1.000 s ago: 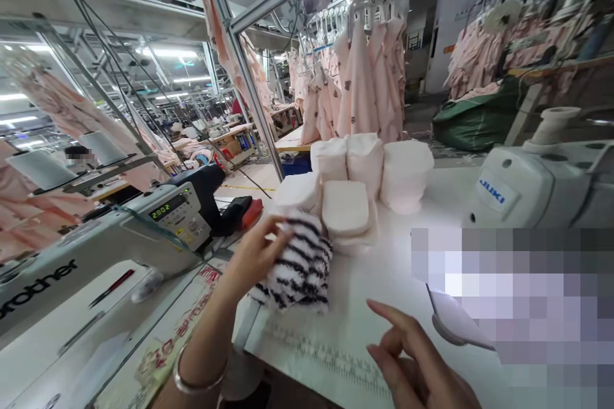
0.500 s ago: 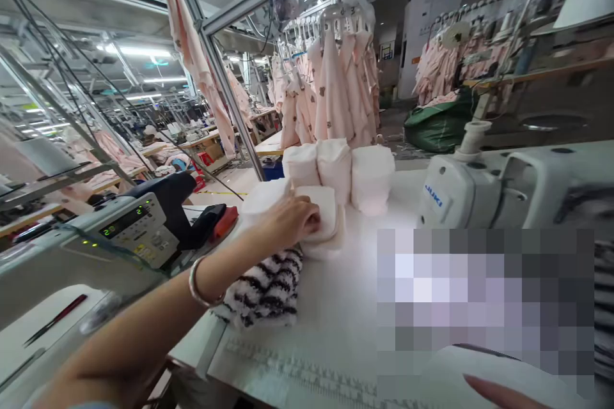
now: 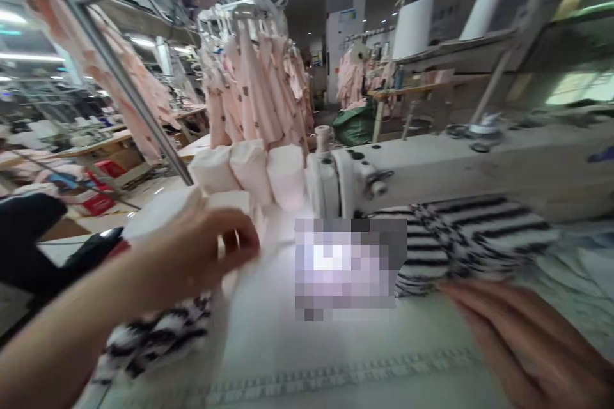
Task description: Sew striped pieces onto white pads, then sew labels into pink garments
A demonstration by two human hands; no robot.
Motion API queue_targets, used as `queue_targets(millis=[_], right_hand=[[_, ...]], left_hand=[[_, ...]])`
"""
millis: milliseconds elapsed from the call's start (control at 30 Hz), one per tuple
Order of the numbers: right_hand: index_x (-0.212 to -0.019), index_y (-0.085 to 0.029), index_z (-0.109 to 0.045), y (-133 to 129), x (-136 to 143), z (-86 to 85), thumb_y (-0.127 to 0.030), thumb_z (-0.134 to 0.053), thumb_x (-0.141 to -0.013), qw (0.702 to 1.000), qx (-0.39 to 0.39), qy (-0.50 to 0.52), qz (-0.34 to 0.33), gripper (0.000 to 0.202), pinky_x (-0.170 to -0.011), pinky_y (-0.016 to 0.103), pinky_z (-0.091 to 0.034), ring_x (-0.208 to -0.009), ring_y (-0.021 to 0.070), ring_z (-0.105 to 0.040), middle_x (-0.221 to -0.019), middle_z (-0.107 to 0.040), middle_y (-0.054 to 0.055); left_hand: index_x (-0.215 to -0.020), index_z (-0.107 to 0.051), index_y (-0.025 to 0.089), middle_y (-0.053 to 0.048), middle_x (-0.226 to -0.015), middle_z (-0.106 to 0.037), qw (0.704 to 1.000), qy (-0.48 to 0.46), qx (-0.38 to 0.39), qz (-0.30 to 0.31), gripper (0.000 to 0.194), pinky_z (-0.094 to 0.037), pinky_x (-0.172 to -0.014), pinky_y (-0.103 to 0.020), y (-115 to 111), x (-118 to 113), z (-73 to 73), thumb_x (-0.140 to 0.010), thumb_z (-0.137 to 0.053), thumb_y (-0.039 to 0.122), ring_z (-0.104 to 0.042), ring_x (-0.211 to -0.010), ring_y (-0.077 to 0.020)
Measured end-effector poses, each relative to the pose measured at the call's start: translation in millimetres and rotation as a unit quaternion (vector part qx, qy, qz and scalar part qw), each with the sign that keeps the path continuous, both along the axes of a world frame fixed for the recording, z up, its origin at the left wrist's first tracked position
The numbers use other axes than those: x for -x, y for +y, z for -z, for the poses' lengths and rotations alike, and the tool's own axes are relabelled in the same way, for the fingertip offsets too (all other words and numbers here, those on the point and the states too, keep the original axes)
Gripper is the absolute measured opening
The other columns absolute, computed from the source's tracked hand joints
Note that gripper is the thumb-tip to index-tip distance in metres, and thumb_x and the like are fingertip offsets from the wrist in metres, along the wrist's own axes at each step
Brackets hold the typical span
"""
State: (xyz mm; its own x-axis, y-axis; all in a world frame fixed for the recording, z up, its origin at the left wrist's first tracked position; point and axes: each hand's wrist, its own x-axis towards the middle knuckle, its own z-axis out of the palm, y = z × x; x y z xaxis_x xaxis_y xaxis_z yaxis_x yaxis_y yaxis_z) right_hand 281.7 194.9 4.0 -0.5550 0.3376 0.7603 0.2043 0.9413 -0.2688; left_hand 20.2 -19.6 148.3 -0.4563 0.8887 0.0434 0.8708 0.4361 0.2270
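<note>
Left hand (image 3: 204,236) — loosely curled; right hand (image 3: 527,332) — outstretched.

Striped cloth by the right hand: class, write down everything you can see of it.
The striped cloth is white with black bands and looks soft and fluffy. The bands break up near its middle and run unevenly to either side. It lies loosely on the table, in front of the sewing machine. The right hand is at its near edge; blur makes contact hard to confirm. Part of its left side is masked.
</note>
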Motion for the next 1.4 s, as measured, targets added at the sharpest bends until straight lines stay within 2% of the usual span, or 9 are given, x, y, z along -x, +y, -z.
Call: queue_targets(millis=[167, 333, 400, 567, 667, 833, 1000, 1167, 1400], right_hand=[[-0.099, -0.013, -0.061, 16, 28, -13.0, -0.018, -0.04, -0.092, 0.992, -0.073, -0.105, -0.012, 0.023, -0.083, 0.039, -0.048, -0.097, 0.024, -0.057, -0.1, -0.062, 0.011], [-0.086, -0.016, -0.062, 35, 43, -28.1, -0.019, -0.039, -0.092, 0.993, 0.004, -0.12, -0.011, 0.024, -0.056, 0.027, -0.049, -0.068, 0.016, -0.061, -0.078, -0.064, 0.005], [-0.086, -0.017, -0.061, 36, 43, -43.0, -0.019, -0.042, -0.091, 0.995, -0.001, -0.095, 0.003, 0.02, -0.056, 0.027, -0.049, -0.067, 0.0153, -0.061, -0.08, -0.065, 0.004], [-0.107, -0.011, -0.058, 9, 21, -61.8, -0.007, -0.038, -0.089, 0.981, -0.135, -0.104, -0.09, 0.028, -0.098, 0.035, -0.042, -0.115, 0.0215, -0.05, -0.118, -0.057, 0.012], [-0.114, -0.017, -0.058, -17, 0, -48.9, -0.006, -0.038, -0.087, 0.968, -0.141, -0.143, -0.154, 0.036, -0.103, 0.034, -0.038, -0.123, 0.0203, -0.044, -0.13, -0.05, 0.008], [-0.126, -0.028, -0.05, -45, -10, -13.8, -0.027, -0.044, -0.091, 0.977, 0.193, -0.079, -0.047, 0.035, -0.077, 0.018, -0.053, -0.103, 0.0144, -0.059, -0.116, -0.058, 0.004], [-0.133, -0.03, -0.042, -74, 18, -5.2, -0.03, -0.046, -0.091, 0.833, 0.534, -0.025, -0.145, 0.042, -0.063, 0.018, -0.055, -0.079, 0.0125, -0.065, -0.095, -0.062, 0.003], [-0.119, -0.028, -0.058, -90, 48, -8.0, -0.027, -0.052, -0.086, 0.867, 0.461, -0.118, -0.15, 0.033, -0.053, 0.015, -0.048, -0.058, 0.008, -0.058, -0.074, -0.059, -0.003], [-0.111, -0.021, -0.06, -92, 55, -3.8, -0.019, -0.049, -0.084, 0.912, 0.347, -0.19, -0.11, 0.03, -0.049, 0.017, -0.047, -0.059, 0.01, -0.06, -0.072, -0.062, -0.001]], left_hand=[[-0.085, -0.061, 0.019, -0.002, -0.085, -0.063, 0.983, -0.122, 0.126, 0.056, 0.012, -0.042, -0.06, -0.024, 14, -59, 88.1, -0.08, -0.05, 0.018, -0.057, -0.065, -0.0133], [-0.093, -0.062, 0.016, -0.007, -0.092, -0.061, 0.946, -0.308, 0.047, 0.088, 0.02, -0.043, -0.065, -0.026, 37, -82, 82.9, -0.086, -0.048, 0.03, -0.056, -0.074, -0.0152], [-0.096, -0.063, 0.014, -0.009, -0.092, -0.063, 0.863, -0.497, 0.002, 0.088, 0.029, -0.046, -0.068, -0.026, 50, -89, 75.5, -0.084, -0.054, 0.039, -0.058, -0.08, -0.0169], [-0.11, -0.059, 0.006, -0.019, -0.112, -0.061, 0.504, -0.853, -0.132, 0.015, 0.053, -0.047, -0.088, -0.034, 82, -102, 90.6, -0.082, -0.055, 0.051, -0.061, -0.099, -0.0222], [-0.108, -0.06, 0.007, -0.017, -0.11, -0.062, 0.441, -0.882, -0.163, -0.042, 0.034, -0.05, -0.084, -0.031, 86, -102, 106.6, -0.087, -0.054, 0.033, -0.064, -0.091, -0.0186], [-0.104, -0.059, 0.011, -0.012, -0.099, -0.067, 0.478, -0.851, -0.193, -0.096, 0.025, -0.051, -0.08, -0.031, 60, -102, 117.8, -0.079, -0.057, 0.005, -0.066, -0.084, -0.0179], [-0.098, -0.061, 0.014, -0.007, -0.097, -0.067, 0.654, -0.734, -0.185, -0.015, 0.014, -0.05, -0.076, -0.028, 26, -85, 103.4, -0.086, -0.056, 0.02, -0.064, -0.084, -0.0164], [-0.085, -0.061, 0.014, -0.002, -0.077, -0.062, 0.921, -0.377, -0.098, 0.029, 0.015, -0.044, -0.065, -0.024, 14, -39, 101.0, -0.085, -0.056, 0.028, -0.057, -0.073, -0.014], [-0.08, -0.059, 0.015, 0.003, -0.063, -0.056, 0.971, -0.233, -0.012, 0.054, 0.01, -0.035, -0.056, -0.02, 18, -20, 114.3, -0.082, -0.058, 0.024, -0.048, -0.056, -0.0088]])
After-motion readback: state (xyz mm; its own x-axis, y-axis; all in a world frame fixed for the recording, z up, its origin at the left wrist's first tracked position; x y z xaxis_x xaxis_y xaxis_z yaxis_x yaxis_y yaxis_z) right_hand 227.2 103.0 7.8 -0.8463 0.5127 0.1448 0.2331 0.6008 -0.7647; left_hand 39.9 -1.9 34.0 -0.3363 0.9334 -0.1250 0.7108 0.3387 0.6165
